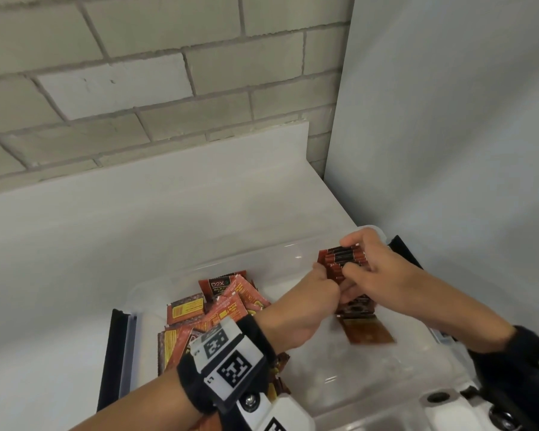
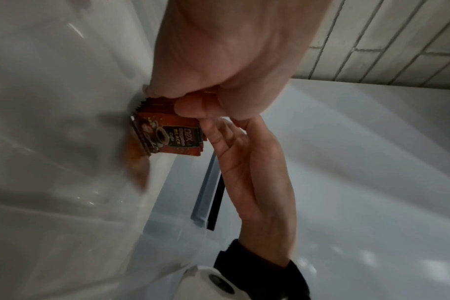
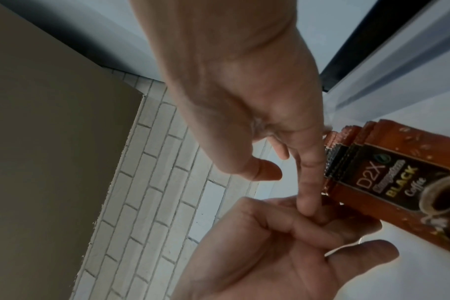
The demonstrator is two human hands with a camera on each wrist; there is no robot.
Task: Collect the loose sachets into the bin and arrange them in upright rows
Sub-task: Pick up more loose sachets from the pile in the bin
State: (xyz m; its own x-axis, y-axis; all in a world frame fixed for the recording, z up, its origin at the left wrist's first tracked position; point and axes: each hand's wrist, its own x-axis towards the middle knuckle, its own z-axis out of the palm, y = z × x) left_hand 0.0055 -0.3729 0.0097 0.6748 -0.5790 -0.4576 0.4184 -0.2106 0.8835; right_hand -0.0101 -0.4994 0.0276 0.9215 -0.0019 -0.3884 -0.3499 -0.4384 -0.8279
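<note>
Both our hands, left hand (image 1: 316, 293) and right hand (image 1: 375, 269), pinch one stack (image 1: 344, 259) of sachets over the bin (image 1: 371, 377); next we stand it upright, then fetch the pile (image 1: 218, 309)

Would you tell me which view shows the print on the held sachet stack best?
The right wrist view: the sachet stack fills it, reading D2X Black Coffee. The left wrist view shows it small; the head view shows only edges.

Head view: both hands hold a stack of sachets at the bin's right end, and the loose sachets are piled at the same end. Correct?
Not quite. The head view shows both hands, left and right, holding the stack at the bin's right end, but the loose sachets are piled at its left end.
</note>
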